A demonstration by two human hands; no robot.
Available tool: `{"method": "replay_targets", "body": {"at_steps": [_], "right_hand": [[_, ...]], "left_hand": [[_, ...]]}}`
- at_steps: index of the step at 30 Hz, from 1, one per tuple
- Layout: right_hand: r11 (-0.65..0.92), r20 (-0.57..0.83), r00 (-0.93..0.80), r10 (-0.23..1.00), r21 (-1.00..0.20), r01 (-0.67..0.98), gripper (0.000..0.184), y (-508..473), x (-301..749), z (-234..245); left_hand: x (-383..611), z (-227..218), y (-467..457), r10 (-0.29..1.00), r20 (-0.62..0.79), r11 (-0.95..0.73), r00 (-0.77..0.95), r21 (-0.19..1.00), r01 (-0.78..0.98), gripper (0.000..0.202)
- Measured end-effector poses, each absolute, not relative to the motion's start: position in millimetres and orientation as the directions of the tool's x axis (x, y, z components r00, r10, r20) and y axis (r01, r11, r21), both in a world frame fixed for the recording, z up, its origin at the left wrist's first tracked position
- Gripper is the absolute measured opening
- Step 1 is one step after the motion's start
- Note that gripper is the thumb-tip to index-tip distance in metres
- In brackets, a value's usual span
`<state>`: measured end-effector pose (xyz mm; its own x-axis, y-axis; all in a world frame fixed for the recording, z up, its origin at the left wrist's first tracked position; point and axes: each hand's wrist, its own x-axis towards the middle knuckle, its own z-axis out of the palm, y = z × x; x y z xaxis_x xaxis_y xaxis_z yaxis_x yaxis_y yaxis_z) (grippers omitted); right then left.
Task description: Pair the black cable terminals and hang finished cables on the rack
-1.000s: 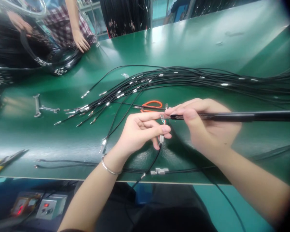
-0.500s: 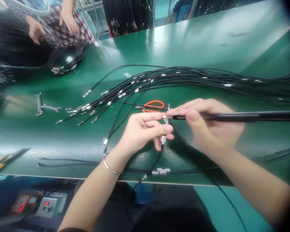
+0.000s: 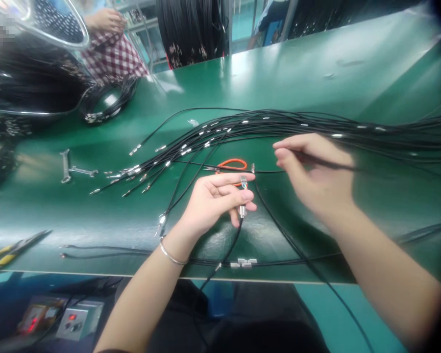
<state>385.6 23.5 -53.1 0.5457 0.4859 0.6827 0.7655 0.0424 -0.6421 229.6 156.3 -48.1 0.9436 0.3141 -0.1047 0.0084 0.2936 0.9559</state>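
My left hand (image 3: pixel 220 196) pinches a black cable (image 3: pixel 236 238) just behind its end, with the thumb against the fingers. At that end a small metal connector (image 3: pixel 243 182) rests by the index fingertip. Short coloured wires show below it, and a silver sleeve (image 3: pixel 242 212) sits lower down. To the right, my right hand (image 3: pixel 312 171) hovers over the table, apart from the connector. Its thumb and index finger close round a slim dark tool (image 3: pixel 329 162), blurred and partly hidden by the hand, so its kind is unclear. Orange-handled scissors (image 3: pixel 233 162) lie behind my left hand.
A bundle of black cables (image 3: pixel 286 122) with metal ends crosses the green table (image 3: pixel 308 73). Wrenches (image 3: pixel 65 166) and yellow-handled pliers (image 3: pixel 14 249) lie left. Cables with metal pieces (image 3: pixel 244 263) run along the front edge. A co-worker's hand (image 3: pixel 106 20) shows at the back left.
My right hand has drawn back up and right from the connector, and the black tool has swung with it. My left hand keeps its hold. The co-worker's hands have shifted.
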Motion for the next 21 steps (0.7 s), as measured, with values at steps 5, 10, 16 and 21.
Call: {"method": "replay_targets", "body": {"at_steps": [5, 10, 16, 21], "right_hand": [[-0.398, 0.479, 0.473, 0.74, -0.255, 0.881, 0.02, 17.6, 420.6, -70.4], [-0.59, 0.258, 0.673, 0.693, -0.332, 0.736, 0.031, 13.9, 417.1, -56.7], [-0.525, -0.37, 0.373, 0.851, -0.612, 0.591, 0.041, 25.4, 387.2, -47.5], [-0.397, -0.176, 0.4, 0.899, -0.714, 0.577, 0.036, -6.9, 398.7, -37.1]], "left_hand": [[232.4, -47.4, 164.5, 0.367, -0.052, 0.259, 0.929, 0.965, -0.049, 0.047], [234.8, -48.8, 179.4, 0.52, 0.053, 0.127, 0.852, 0.982, -0.139, 0.055], [240.1, -53.7, 202.3, 0.645, 0.23, -0.009, 0.729, 0.956, -0.294, 0.059], [199.0, -30.0, 231.9, 0.825, 0.325, -0.226, 0.463, 0.939, -0.258, 0.072]]}}
